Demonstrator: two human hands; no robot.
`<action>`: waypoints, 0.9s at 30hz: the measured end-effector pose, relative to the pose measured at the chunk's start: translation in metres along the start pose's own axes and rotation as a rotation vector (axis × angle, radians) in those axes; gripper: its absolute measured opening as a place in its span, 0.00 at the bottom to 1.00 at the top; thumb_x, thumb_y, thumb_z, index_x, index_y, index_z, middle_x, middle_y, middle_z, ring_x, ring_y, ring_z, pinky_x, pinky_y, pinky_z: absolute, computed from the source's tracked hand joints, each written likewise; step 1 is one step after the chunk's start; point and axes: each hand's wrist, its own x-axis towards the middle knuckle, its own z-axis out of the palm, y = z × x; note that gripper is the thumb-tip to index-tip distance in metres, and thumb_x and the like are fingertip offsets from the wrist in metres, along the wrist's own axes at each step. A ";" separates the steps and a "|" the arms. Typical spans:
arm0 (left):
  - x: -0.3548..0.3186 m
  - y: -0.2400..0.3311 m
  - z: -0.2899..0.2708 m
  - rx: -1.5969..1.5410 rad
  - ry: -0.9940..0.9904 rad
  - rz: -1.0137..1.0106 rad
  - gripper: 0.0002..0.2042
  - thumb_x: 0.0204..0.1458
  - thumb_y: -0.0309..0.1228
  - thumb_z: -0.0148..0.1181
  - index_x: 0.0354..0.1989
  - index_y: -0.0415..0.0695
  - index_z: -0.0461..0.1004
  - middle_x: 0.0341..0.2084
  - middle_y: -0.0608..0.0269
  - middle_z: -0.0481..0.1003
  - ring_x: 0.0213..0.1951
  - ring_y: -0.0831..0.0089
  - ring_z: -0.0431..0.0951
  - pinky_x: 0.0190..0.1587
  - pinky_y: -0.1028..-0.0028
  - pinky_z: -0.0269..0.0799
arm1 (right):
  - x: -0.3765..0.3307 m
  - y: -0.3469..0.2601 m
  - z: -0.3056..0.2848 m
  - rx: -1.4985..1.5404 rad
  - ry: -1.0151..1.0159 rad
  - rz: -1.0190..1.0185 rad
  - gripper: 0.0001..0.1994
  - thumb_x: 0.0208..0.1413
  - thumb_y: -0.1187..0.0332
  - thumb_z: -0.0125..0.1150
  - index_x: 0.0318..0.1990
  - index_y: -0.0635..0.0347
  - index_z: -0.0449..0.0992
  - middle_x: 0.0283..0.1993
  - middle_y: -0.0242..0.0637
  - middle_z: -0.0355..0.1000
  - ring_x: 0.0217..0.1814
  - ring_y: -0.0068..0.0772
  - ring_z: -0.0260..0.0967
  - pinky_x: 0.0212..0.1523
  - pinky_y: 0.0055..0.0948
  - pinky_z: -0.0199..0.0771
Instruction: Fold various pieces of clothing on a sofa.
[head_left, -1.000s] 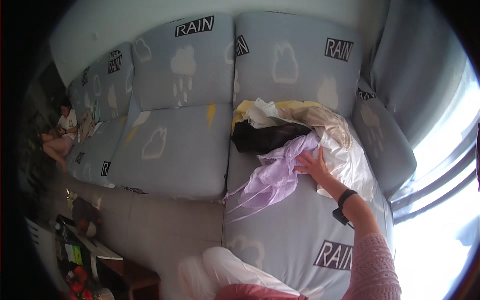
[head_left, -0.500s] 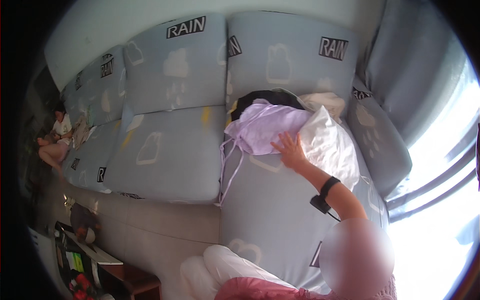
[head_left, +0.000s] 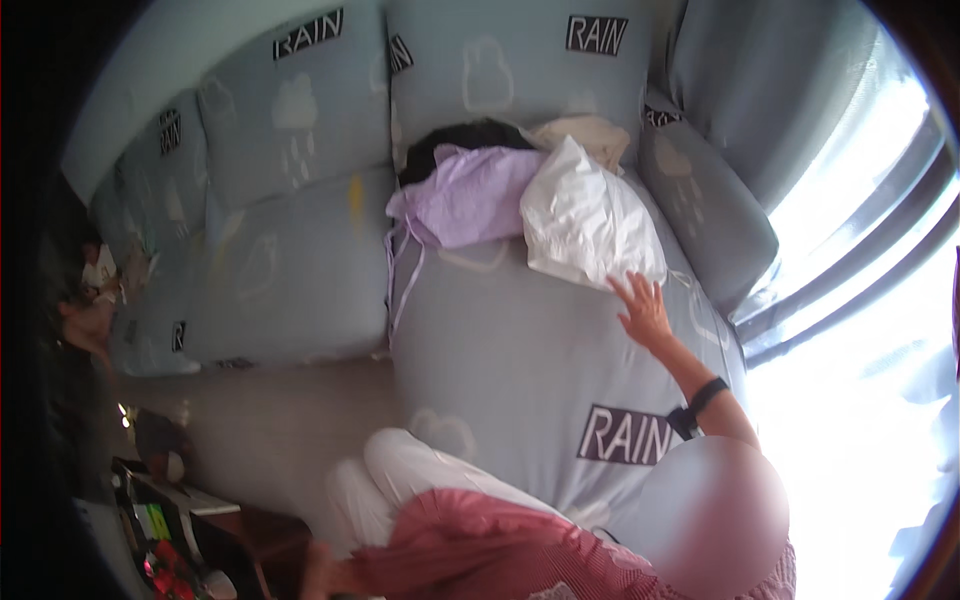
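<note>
My right hand (head_left: 643,312) is open with fingers spread, its fingertips at the lower edge of a crumpled white cloth (head_left: 585,215). Whether they press on it I cannot tell. A black band (head_left: 711,391) circles that wrist, with a small dark device attached. Left of the white cloth lies a lavender cloth piece (head_left: 475,200) with long thin ties hanging over the seat. Black fabric (head_left: 465,137) and beige fabric (head_left: 590,138) show behind these two. My left hand (head_left: 318,570), under a red sleeve, is smeared by motion at the lower edge.
All the cloth lies on a grey-blue covered sofa (head_left: 490,300), whose armrest (head_left: 705,195) and a grey curtain (head_left: 760,110) stand to the right. A person (head_left: 100,268) sits at the far left. A low brown table (head_left: 270,540) with small items stands lower left.
My right hand has moved from the lavender cloth to the lower edge of the white cloth. My left hand has come into view at the bottom. The whole view has shifted.
</note>
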 end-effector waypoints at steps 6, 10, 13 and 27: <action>-0.047 0.090 0.009 -0.029 0.086 0.380 0.11 0.58 0.32 0.53 0.48 0.48 0.67 0.30 0.61 0.74 0.29 0.73 0.74 0.32 0.71 0.73 | 0.027 0.028 0.036 0.249 -0.205 0.432 0.44 0.39 0.67 0.68 0.67 0.40 0.53 0.58 0.46 0.63 0.65 0.49 0.57 0.62 0.44 0.61; -0.088 0.161 0.081 0.015 -0.030 0.609 0.11 0.58 0.30 0.51 0.48 0.46 0.70 0.33 0.63 0.73 0.34 0.76 0.73 0.38 0.72 0.72 | 0.033 0.003 0.033 0.216 -0.139 0.462 0.36 0.39 0.69 0.65 0.62 0.43 0.61 0.54 0.46 0.68 0.60 0.49 0.64 0.57 0.40 0.67; -0.125 0.208 0.135 0.134 -0.273 0.722 0.11 0.60 0.33 0.51 0.48 0.44 0.70 0.33 0.62 0.74 0.35 0.76 0.73 0.39 0.72 0.72 | 0.026 -0.021 -0.001 0.203 -0.264 0.270 0.25 0.42 0.69 0.59 0.53 0.46 0.71 0.48 0.46 0.72 0.54 0.49 0.69 0.53 0.41 0.69; -0.097 0.265 0.362 0.553 -0.742 0.586 0.13 0.60 0.40 0.53 0.45 0.44 0.70 0.35 0.60 0.75 0.36 0.73 0.76 0.39 0.66 0.76 | -0.162 0.103 -0.187 1.462 0.251 0.466 0.15 0.47 0.69 0.53 0.43 0.61 0.72 0.42 0.30 0.65 0.42 0.24 0.65 0.40 0.23 0.68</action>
